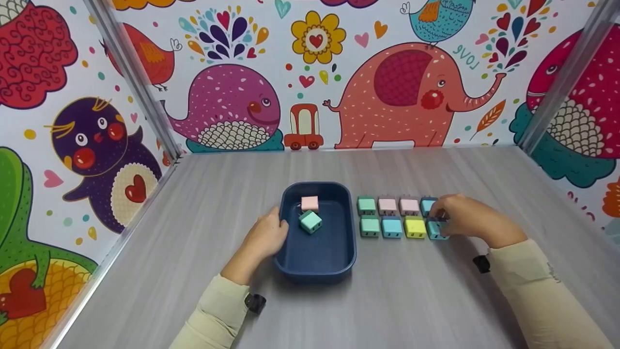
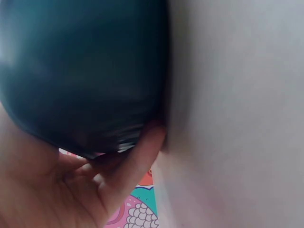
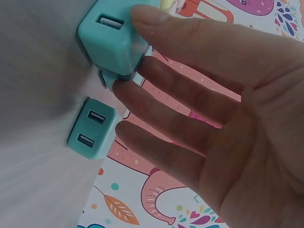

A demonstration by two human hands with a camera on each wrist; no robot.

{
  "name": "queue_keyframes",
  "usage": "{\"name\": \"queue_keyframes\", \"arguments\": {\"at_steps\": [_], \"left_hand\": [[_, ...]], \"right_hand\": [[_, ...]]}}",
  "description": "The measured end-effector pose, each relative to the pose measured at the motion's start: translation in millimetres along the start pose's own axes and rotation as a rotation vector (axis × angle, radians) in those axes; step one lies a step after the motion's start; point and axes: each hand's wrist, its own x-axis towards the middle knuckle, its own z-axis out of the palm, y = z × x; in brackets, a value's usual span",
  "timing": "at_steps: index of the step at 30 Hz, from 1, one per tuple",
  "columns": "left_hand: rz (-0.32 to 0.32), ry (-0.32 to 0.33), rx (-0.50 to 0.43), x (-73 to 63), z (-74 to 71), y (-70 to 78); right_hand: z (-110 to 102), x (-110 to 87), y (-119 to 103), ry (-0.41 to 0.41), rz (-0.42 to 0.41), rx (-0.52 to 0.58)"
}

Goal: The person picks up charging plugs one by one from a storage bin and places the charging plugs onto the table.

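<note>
A dark blue tray (image 1: 317,261) stands on the table with a pink plug charger (image 1: 309,203) and a mint one (image 1: 310,222) inside. My left hand (image 1: 265,235) grips its left side, with fingers against the outer wall (image 2: 85,95). To the tray's right, several plug chargers in mint, pink, yellow and blue stand in two rows. At the right end, my right hand (image 1: 467,218) pinches a blue-teal charger (image 3: 107,45) with thumb and fingers; its USB slots face the wrist camera. Another teal charger (image 3: 92,128) sits beside the fingertips. The hand partly hides this end of the rows.
The yellow charger (image 1: 414,227) and a light blue one (image 1: 391,227) stand in the near row. Two pink chargers, one of them here (image 1: 387,205), stand in the far row. Printed wall panels (image 1: 310,87) border the grey table (image 1: 232,174) at the back and sides.
</note>
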Motion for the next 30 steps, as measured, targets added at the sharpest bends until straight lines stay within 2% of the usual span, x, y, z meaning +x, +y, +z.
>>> {"name": "queue_keyframes", "arguments": {"at_steps": [7, 14, 19, 30], "left_hand": [[0.000, -0.004, 0.000, -0.7, -0.1, -0.4], [0.001, -0.013, 0.014, -0.7, 0.1, -1.5], [0.001, -0.012, 0.019, 0.7, -0.1, -1.9], [-0.020, -0.019, 0.003, 0.0, -0.2, 0.6]], "right_hand": [[0.2, -1.1, 0.1, 0.010, -0.017, -0.008], [-1.1, -5.0, -7.2, 0.072, -0.051, -0.032], [-8.8, -7.5, -32.5, 0.128, -0.098, -0.038], [-15.4, 0.7, -98.4, 0.242, -0.278, -0.006]]}}
